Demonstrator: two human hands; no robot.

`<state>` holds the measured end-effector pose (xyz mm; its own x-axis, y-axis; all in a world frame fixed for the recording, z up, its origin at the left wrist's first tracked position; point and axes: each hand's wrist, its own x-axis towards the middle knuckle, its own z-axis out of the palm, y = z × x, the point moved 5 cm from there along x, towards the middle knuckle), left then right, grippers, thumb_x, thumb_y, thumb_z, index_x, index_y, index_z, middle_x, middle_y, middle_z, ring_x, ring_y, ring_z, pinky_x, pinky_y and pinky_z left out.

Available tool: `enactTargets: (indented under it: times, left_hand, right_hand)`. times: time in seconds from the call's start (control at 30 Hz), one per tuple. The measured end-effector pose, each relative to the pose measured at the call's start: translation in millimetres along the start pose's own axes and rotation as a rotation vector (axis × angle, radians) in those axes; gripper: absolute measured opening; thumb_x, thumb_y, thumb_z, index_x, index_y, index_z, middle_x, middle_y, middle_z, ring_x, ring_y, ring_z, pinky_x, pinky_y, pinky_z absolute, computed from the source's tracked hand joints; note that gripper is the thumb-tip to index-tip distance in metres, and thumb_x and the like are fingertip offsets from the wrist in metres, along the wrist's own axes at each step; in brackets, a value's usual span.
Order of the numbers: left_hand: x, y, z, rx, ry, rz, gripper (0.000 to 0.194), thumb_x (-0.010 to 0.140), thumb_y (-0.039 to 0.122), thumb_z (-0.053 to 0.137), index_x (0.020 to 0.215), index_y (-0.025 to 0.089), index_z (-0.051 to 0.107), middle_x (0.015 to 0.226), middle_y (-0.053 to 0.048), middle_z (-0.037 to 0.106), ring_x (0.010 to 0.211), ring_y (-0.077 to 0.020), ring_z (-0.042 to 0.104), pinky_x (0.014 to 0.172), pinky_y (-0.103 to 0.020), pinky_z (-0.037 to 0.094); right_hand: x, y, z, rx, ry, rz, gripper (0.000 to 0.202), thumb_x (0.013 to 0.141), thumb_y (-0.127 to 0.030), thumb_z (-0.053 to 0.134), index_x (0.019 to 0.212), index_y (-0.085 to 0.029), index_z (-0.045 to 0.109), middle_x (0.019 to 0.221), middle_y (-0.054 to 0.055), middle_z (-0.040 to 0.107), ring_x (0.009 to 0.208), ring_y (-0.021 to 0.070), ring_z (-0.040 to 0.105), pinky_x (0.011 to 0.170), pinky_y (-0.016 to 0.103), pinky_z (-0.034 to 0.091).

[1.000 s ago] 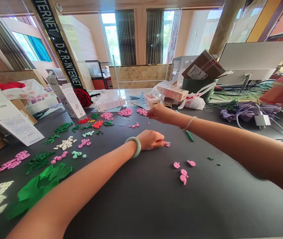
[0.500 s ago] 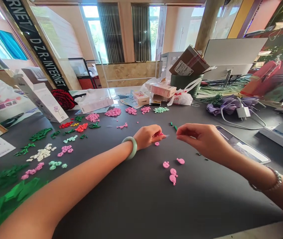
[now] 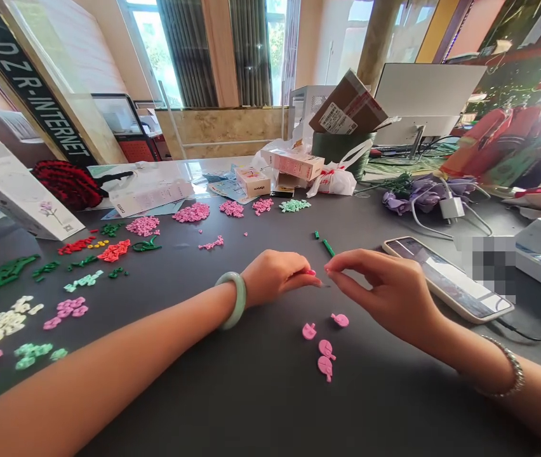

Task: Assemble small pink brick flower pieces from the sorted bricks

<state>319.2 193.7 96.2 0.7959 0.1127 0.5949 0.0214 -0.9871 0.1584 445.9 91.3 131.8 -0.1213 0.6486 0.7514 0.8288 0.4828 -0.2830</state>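
Observation:
My left hand (image 3: 280, 274), with a pale green bangle (image 3: 237, 301) on its wrist, is closed on a small pink piece (image 3: 310, 272) at its fingertips. Just to its right, my right hand (image 3: 380, 279) has thumb and forefinger pinched together; what they hold, if anything, is too small to tell. The fingertips of the two hands are a short gap apart. Below them several flat pink pieces (image 3: 326, 349) lie on the dark table (image 3: 232, 393). A green stick (image 3: 328, 247) lies just beyond my right fingertips.
Piles of small pink (image 3: 191, 212), red, white and green pieces spread over the left and back. A phone (image 3: 451, 279) lies right of my right hand. Behind stand small boxes (image 3: 252, 182), a plastic bag (image 3: 340, 182), purple flowers (image 3: 425, 193) and a monitor (image 3: 430, 95).
The view has turned and shifted, so the pieces on the left sit further left and more of the phone shows. My hands remain close together, with the pink piece still in my left fingers.

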Motion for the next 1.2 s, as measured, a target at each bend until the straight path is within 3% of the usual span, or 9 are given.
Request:
enactTargets:
  times: [0.27,0.6,0.83,1.0,1.2]
  left_hand:
    - [0.8,-1.9,1.7,0.031,0.03,0.009,0.048,0.097,0.053,0.043,0.075,0.015,0.061,0.065,0.0,0.065,0.055,-0.0082,0.053,0.056,-0.02,0.039]
    - [17.1,18.4,4.2,0.222,0.232,0.226,0.046,0.103,0.048,0.032,0.075,0.017,0.051,0.059,0.003,0.058,0.049,-0.0079,0.05,0.05,-0.021,0.034]
    - [34.3,13.2,12.5,0.187,0.241,0.163,0.049,0.104,0.05,0.023,0.076,0.018,0.048,0.059,0.004,0.055,0.05,-0.0081,0.047,0.052,-0.021,0.035]
    - [33.8,15.6,6.8,0.172,0.282,0.089,0.046,0.103,0.048,0.03,0.07,0.019,0.044,0.055,0.007,0.049,0.047,-0.0066,0.041,0.05,-0.02,0.033]
    - [33.0,22.6,7.4,0.147,0.281,0.181,0.045,0.104,0.046,0.03,0.071,0.019,0.043,0.056,0.006,0.049,0.048,-0.0058,0.04,0.049,-0.019,0.033]
  right_hand:
    - [-2.9,4.1,6.6,0.087,-0.053,0.045,0.017,0.087,-0.011,0.056,0.084,-0.022,0.07,0.073,-0.003,0.072,0.05,0.0083,0.056,0.045,0.021,0.04]
    - [-7.2,18.4,-1.8,0.15,0.029,0.167,0.01,0.087,-0.018,0.062,0.084,-0.021,0.071,0.073,-0.002,0.073,0.055,0.01,0.062,0.053,0.02,0.049]
    - [-4.1,28.7,-10.9,0.155,0.045,0.208,0.012,0.089,-0.022,0.062,0.081,-0.02,0.072,0.072,-0.001,0.072,0.058,0.0116,0.063,0.055,0.022,0.05]
    - [-0.6,24.8,-11.3,0.124,-0.003,0.155,0.015,0.089,-0.016,0.058,0.083,-0.022,0.071,0.074,0.0,0.072,0.06,0.0128,0.064,0.053,0.023,0.05]
    - [-2.4,23.4,-10.8,0.087,-0.024,0.133,0.017,0.092,-0.02,0.058,0.085,-0.026,0.072,0.078,0.001,0.073,0.06,0.0142,0.064,0.05,0.024,0.049]
